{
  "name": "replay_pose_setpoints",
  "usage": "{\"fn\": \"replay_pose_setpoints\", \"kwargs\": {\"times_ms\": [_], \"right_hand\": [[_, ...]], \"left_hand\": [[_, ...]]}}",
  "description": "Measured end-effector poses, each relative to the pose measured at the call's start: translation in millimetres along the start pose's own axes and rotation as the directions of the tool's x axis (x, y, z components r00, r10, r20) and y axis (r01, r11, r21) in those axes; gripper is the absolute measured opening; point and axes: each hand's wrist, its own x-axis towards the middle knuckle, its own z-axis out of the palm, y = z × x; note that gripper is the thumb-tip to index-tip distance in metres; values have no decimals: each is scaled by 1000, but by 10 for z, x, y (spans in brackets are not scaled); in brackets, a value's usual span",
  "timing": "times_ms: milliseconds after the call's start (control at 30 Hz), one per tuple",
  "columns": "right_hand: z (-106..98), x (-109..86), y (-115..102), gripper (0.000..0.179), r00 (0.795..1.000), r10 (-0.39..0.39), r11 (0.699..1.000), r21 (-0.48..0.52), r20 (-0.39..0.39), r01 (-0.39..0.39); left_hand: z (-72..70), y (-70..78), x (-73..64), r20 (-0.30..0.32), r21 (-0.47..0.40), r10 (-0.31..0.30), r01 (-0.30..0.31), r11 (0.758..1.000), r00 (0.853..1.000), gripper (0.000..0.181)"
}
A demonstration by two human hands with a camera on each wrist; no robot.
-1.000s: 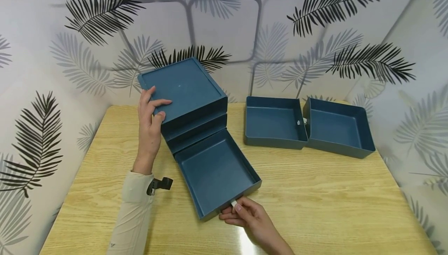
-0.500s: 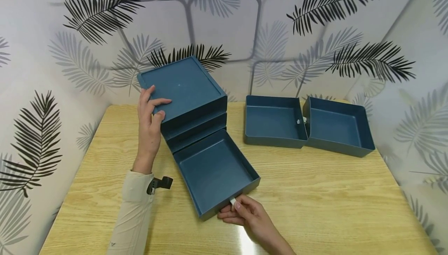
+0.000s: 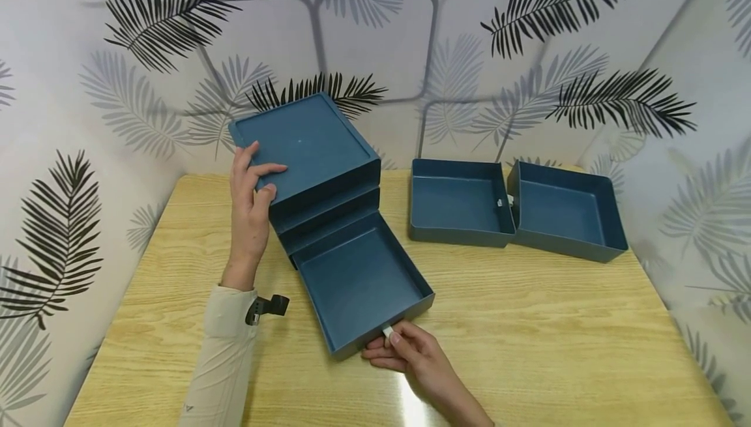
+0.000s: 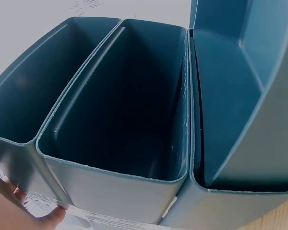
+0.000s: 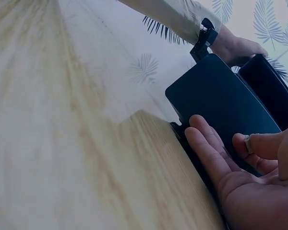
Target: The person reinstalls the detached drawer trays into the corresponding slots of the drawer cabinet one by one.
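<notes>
A dark blue drawer unit (image 3: 302, 147) with stacked compartments stands at an angle on the table. My left hand (image 3: 251, 212) rests at its left edge, fingers spread over the top. The lowest compartment has a blue drawer (image 3: 360, 277) drawn far out toward me; nothing lies inside it. My right hand (image 3: 425, 362) pinches the drawer's small pale pull tab (image 3: 387, 332) between thumb and forefinger, the other fingers reaching below the front. In the left wrist view, two bare compartments (image 4: 120, 100) show beside the one holding the drawer (image 4: 259, 139).
Two more blue drawers, a left one (image 3: 457, 202) and a right one (image 3: 566, 212), sit side by side at the table's back right, their tab ends meeting. The wooden table (image 3: 528, 342) ends against a leaf-patterned wall covering (image 3: 375, 36).
The drawer has slid slightly back toward the unit, with my right hand moving along at its tab. My left hand stays in place on the unit's top.
</notes>
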Motion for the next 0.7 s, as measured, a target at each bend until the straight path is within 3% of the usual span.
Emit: {"fn": "replay_pose_setpoints", "kwargs": {"times_ms": [200, 500, 700], "right_hand": [[18, 40, 3, 21, 1000, 9, 1000, -2, -8, -9], [11, 107, 18, 21, 1000, 21, 1000, -14, -14, -21], [15, 142, -8, 22, 997, 61, 998, -7, -40, -61]], "left_hand": [[6, -14, 6, -1, -2, 3, -3, 1000, 1000, 37], [18, -390, 61, -9, 16, 30, -30, 999, 1000, 36], [8, -415, 54, -14, 28, 33, -32, 999, 999, 36]]}}
